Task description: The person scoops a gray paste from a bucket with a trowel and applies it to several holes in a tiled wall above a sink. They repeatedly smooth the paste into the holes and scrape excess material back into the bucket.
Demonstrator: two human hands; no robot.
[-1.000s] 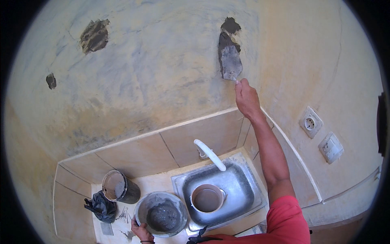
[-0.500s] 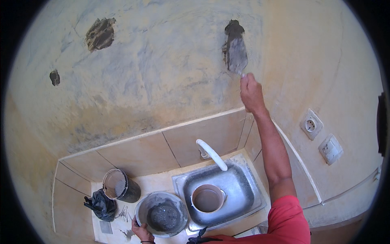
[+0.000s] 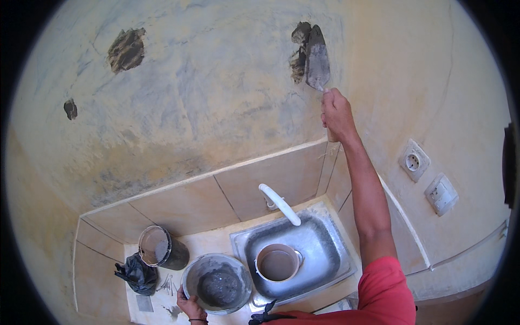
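My right hand [image 3: 339, 115] is closed round the handle of a pointed trowel [image 3: 318, 60], arm stretched up to the wall. The grey blade lies over the right side of a rough hole [image 3: 297, 66], which shows broken, dark edges to its left. Down on the counter, my left hand [image 3: 190, 307] grips the near left rim of a round grey basin [image 3: 241, 297]. Wet grey mortar [image 3: 219, 284] covers the basin's bottom. Two more holes break the plaster at left, a large one [image 3: 127, 50] and a small one [image 3: 71, 109].
A steel sink [image 3: 319, 254] with a white curved faucet [image 3: 280, 203] holds a pot of murky water [image 3: 277, 264]. Left of the basin stand a dark bucket [image 3: 177, 254] and a black plastic bag [image 3: 138, 273]. A socket [image 3: 414, 161] and a switch [image 3: 441, 194] sit on the right wall.
The trowel has shifted slightly right and turned, uncovering the hole's left part. My left hand stays on the basin's rim.
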